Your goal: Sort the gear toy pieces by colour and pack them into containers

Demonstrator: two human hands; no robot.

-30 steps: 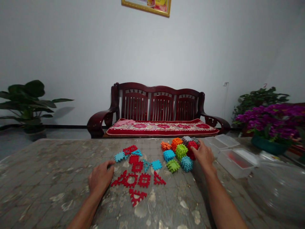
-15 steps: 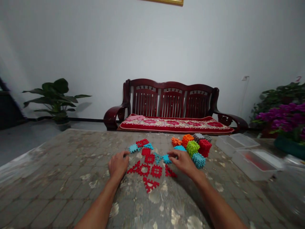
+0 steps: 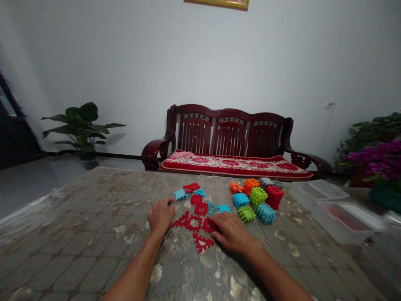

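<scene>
Flat red interlocking tiles with toothed edges form a pattern on the table, among them a square tile with a round hole (image 3: 194,223) and a triangular tile (image 3: 203,242). Light blue tiles (image 3: 224,207) lie beside and above them. My right hand (image 3: 233,232) has its thumb and fingertips closed at the edge of a red window tile (image 3: 208,225), partly covering it. The red triangle to its right is hidden under this hand. My left hand (image 3: 161,215) rests on the table left of the pattern, fingers loosely apart, near a blue square tile (image 3: 180,194).
Stacks of orange, green, blue, grey and red tiles (image 3: 274,197) stand right of the pattern. Clear plastic boxes (image 3: 343,221) sit farther right, near purple flowers (image 3: 376,161). A wooden bench (image 3: 230,129) is behind the table (image 3: 103,225), and a potted plant (image 3: 84,127) stands left.
My right hand has left the blue tile and moved down and left onto the red tiles. My left hand stays beside the pattern. The whole view has shifted slightly.
</scene>
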